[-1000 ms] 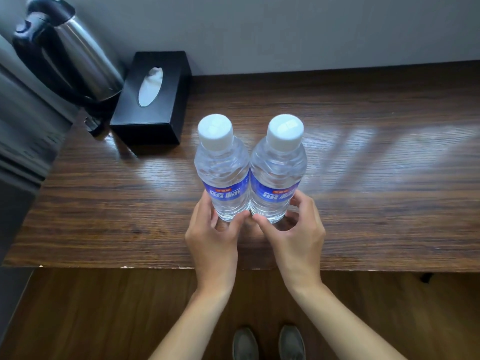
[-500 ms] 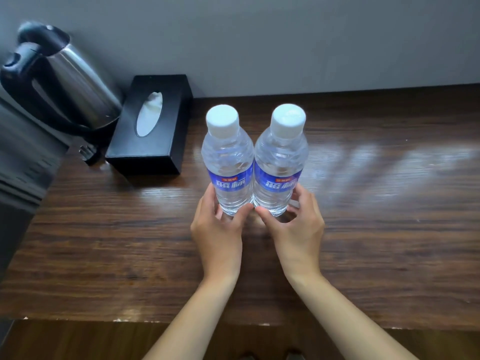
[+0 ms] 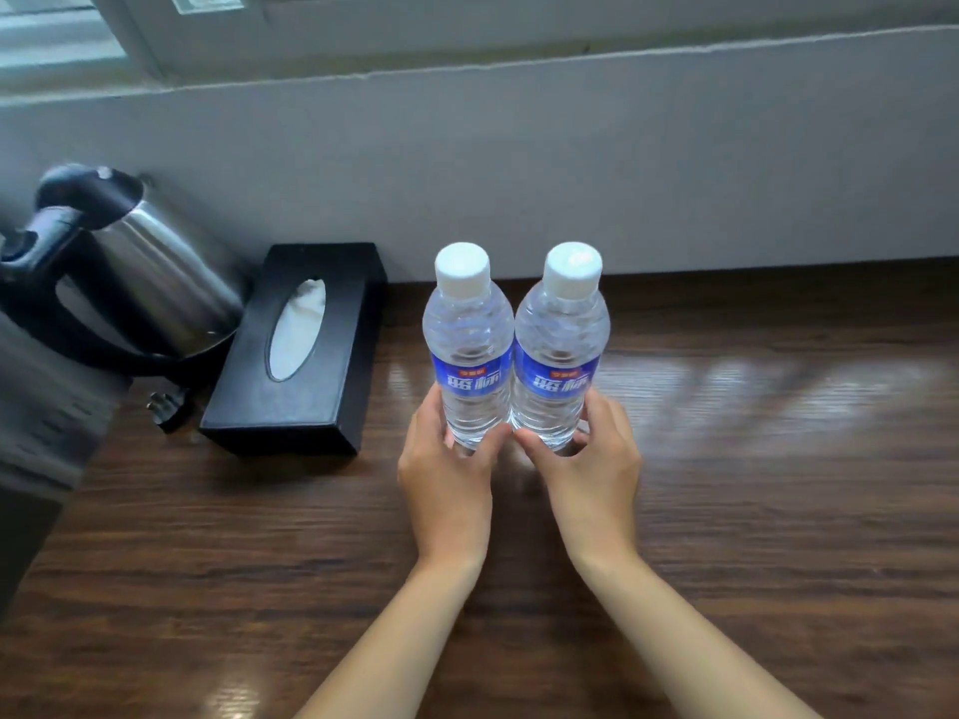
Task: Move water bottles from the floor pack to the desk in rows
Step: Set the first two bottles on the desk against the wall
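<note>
While gripped low, one per hand, two bottles stood side by side mid-counter.

Left hand (image 3: 446,461) curled round left bottle (image 3: 468,350), right hand (image 3: 589,467) round right bottle (image 3: 560,350), sides touching, upright on counter (image 3: 778,511). Best slid back squarely beside tissue box (image 3: 298,350), then released together. Both sealed, white-capped, full of clear water; tissue poking from box slot.
</note>
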The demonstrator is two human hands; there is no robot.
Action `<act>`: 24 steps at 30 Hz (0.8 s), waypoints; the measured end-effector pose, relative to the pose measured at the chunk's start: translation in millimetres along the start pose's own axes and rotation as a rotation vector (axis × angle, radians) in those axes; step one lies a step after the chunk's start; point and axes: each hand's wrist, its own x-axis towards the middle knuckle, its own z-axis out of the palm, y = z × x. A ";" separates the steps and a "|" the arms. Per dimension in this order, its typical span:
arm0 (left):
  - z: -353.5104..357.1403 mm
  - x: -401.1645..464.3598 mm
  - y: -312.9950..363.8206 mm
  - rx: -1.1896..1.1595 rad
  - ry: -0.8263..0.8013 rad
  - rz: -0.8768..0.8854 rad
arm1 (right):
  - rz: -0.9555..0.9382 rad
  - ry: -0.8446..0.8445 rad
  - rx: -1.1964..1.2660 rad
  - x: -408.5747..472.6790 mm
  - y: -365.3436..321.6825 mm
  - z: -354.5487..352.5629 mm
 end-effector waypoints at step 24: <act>42.6 96.3 -3.7 0.202 -0.043 0.086 | 0.005 -0.053 -0.029 95.8 0.6 39.3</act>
